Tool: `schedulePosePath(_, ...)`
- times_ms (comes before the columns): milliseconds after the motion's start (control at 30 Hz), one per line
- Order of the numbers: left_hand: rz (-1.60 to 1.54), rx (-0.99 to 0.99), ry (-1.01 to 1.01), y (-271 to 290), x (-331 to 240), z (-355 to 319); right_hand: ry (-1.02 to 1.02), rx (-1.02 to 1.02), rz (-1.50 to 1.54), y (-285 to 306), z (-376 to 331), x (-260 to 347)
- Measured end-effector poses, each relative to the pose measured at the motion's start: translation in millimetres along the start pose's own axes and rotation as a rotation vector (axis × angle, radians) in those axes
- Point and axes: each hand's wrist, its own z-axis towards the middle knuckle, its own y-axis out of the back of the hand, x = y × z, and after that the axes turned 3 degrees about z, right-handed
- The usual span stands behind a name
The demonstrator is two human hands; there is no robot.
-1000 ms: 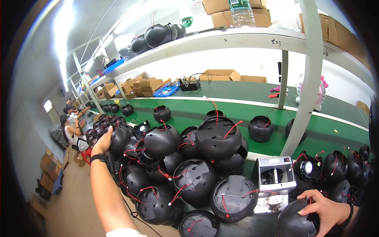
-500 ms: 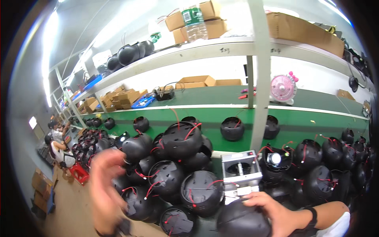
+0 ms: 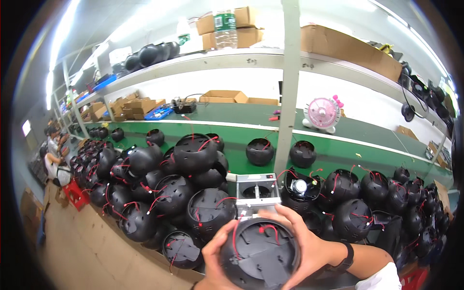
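Observation:
Between my two hands is a round black plastic housing [image 3: 263, 261], its open side with a flat inner panel and red wires turned up toward me. My left hand [image 3: 213, 258] is wrapped round its left side. On the right, my right hand [image 3: 309, 244] grips the other side, thumb and fingers on the rim. Just beyond the housing stands a grey metal fixture [image 3: 256, 189] with an upright rod in its frame. Close to my left hand sits another black housing [image 3: 211, 210], and a lower one [image 3: 181, 249] lies nearer the bench edge.
Black housings [image 3: 140, 220] with red wires are heaped on the left; more [image 3: 352, 220] crowd the right. Behind the fixture, a housing holds a shiny round part [image 3: 299, 186]. A shelf post [image 3: 289, 92] rises mid-bench. A pink fan [image 3: 322, 113] stands behind. People [image 3: 54, 159] sit far left.
My left hand has come in from the left to take hold of the housing. My right hand's housing has turned so its wired open side shows. The view has shifted rightward.

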Motion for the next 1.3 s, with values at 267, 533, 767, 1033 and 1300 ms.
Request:
schedulePosePath(267, 0.159, 0.097, 0.098, -2.9, -21.6, 4.0, -0.189, 0.106, -0.062, 15.1, 9.6, 33.5)
schedulePosePath(533, 0.146, -0.106, -0.062, 26.3, 5.8, 1.3, -0.431, 0.627, -0.469, 118.0, 104.7, 41.5)
schedulePosePath(767, 0.078, -0.114, -0.122, 49.2, 60.1, 38.0, -1.084, 0.477, -1.464, 298.5, 125.8, -92.2)
schedulePosePath(1033, 0.126, -0.265, -0.071, 94.2, 114.2, 46.1, -1.250, 0.481, -1.358, 301.6, 131.8, -220.1)
schedulePosePath(1300, 0.169, -0.373, -0.028, 124.9, 161.7, 60.1, -1.274, 0.482, -1.151, 325.2, 89.4, -248.7)
